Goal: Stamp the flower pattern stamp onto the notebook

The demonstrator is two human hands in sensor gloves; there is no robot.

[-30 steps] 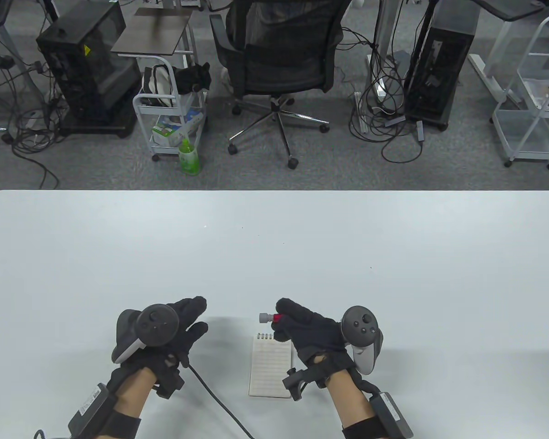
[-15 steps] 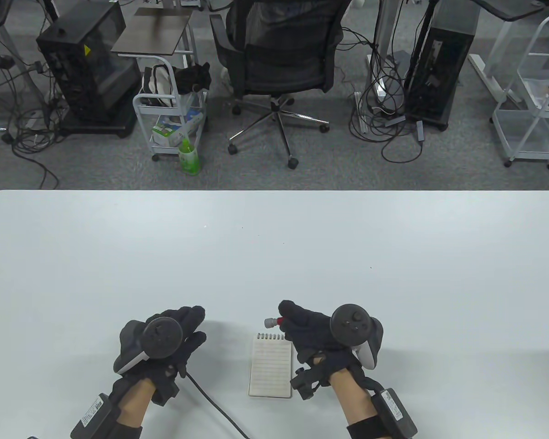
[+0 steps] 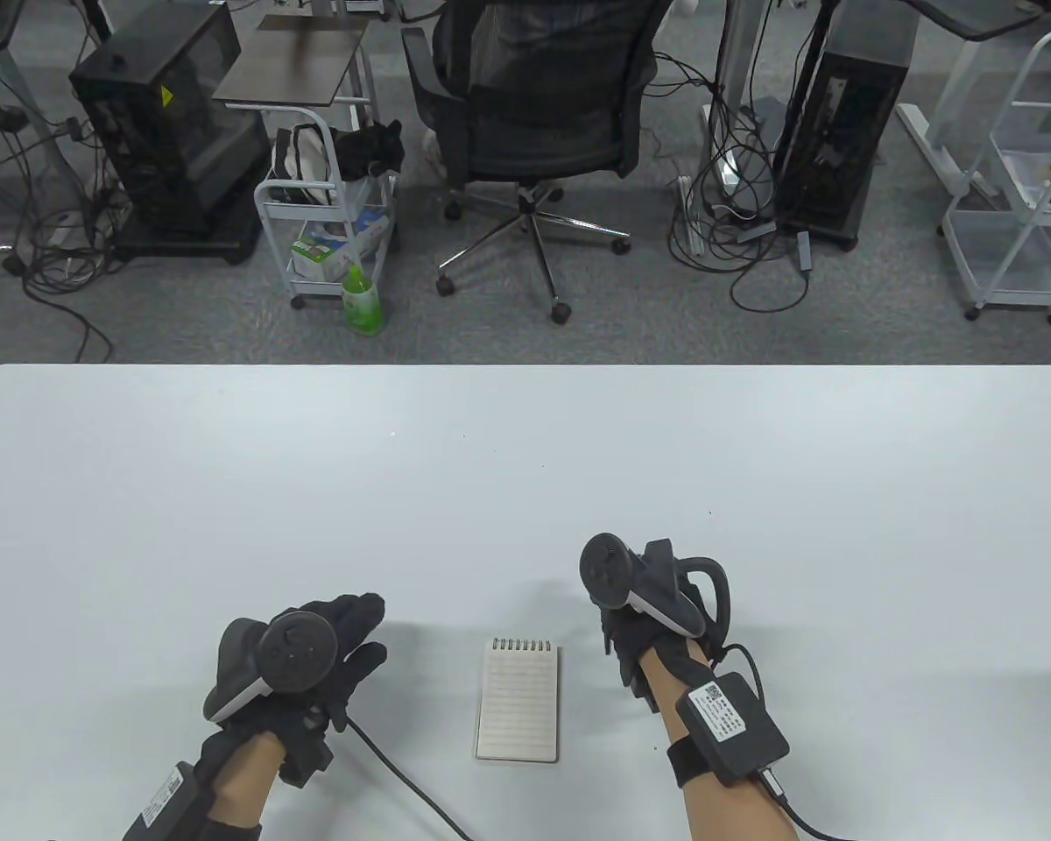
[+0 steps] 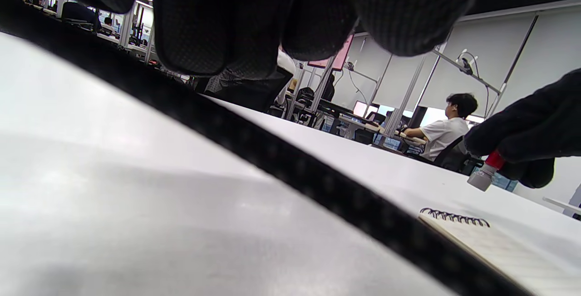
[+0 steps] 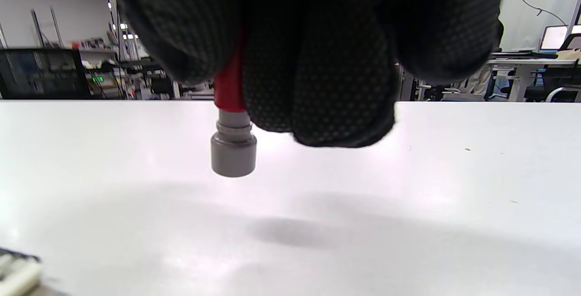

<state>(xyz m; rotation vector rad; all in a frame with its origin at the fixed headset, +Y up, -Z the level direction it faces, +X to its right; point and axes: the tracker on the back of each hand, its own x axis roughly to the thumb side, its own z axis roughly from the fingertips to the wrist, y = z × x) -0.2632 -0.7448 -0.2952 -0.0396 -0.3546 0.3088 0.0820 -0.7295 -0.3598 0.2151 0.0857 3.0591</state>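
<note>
A small spiral notebook lies open on the white table, lined page up, between my hands. It also shows in the left wrist view. My right hand is just right of the notebook's top edge, rolled over, with its tracker on top. It grips a stamp with a red body and a grey head. The head points down and hangs a little above the bare table. The stamp is hidden in the table view. My left hand rests on the table left of the notebook, fingers stretched out and holding nothing.
A black cable runs from my left hand to the near table edge, left of the notebook. Past the far table edge stand an office chair, a small cart and computer towers.
My right hand has rolled over and shifted right, off the notebook's top edge. The stamp has turned from pointing left to pointing down. My left hand has slid slightly towards me.
</note>
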